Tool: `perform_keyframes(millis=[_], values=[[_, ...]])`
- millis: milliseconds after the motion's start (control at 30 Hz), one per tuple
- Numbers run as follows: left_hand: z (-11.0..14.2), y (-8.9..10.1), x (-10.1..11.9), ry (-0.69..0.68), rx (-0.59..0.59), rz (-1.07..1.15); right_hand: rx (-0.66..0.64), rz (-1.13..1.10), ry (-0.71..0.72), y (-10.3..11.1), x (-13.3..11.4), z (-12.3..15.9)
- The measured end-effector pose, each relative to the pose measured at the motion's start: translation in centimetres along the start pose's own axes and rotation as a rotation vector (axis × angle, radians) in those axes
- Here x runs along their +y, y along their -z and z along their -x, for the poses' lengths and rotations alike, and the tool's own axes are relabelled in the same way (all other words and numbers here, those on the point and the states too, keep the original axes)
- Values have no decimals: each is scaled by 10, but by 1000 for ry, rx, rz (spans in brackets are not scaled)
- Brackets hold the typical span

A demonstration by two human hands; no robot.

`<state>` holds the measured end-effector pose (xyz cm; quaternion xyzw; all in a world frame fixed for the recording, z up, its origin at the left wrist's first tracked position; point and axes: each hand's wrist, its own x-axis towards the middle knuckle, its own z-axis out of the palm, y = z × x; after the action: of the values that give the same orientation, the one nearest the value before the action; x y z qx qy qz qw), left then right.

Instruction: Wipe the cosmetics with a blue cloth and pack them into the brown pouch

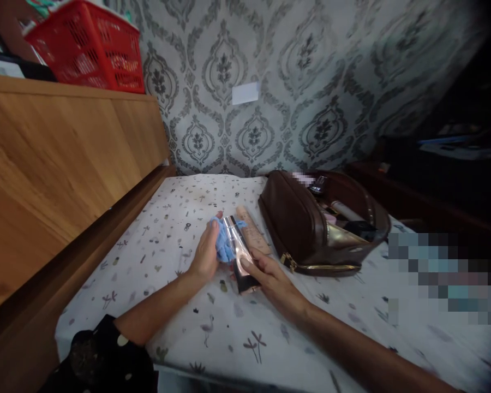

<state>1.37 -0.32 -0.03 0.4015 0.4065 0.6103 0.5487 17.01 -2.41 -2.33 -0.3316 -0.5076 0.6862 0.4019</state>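
Note:
In my right hand is a shiny metallic, rose-toned cosmetic tube, gripped near its wide lower end with the thumb on top. Its silver cap points up and away from me. My left hand is closed on a crumpled blue cloth, which touches the tube's left side near the cap. Just behind and right of the tube, a flat peach-coloured tube lies on the patterned sheet; my right fingers partly cover its near end.
A brown leather makeup bag stands unzipped at the right, with several cosmetics inside. A wooden panel borders the left side, with a red plastic basket on top. A patterned wall rises behind. The far right is blurred out.

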Motion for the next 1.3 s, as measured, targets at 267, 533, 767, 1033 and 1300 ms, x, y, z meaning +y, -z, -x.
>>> perform_keyframes(millis=[267, 533, 767, 1033, 1300], values=[[10, 0, -10, 13, -250, -89, 44, 190, 179, 1, 2, 0], [-5, 19, 28, 96, -398, -202, 38, 532, 213, 16, -3, -4], [-13, 42, 58, 173, -788, -676, 60, 243, 294, 21, -13, -6], [-3, 31, 49, -106, -478, -944, 68, 146, 250, 23, -11, -9], [13, 11, 36, -356, -554, -1213, 81, 119, 257, 22, -12, -8]])
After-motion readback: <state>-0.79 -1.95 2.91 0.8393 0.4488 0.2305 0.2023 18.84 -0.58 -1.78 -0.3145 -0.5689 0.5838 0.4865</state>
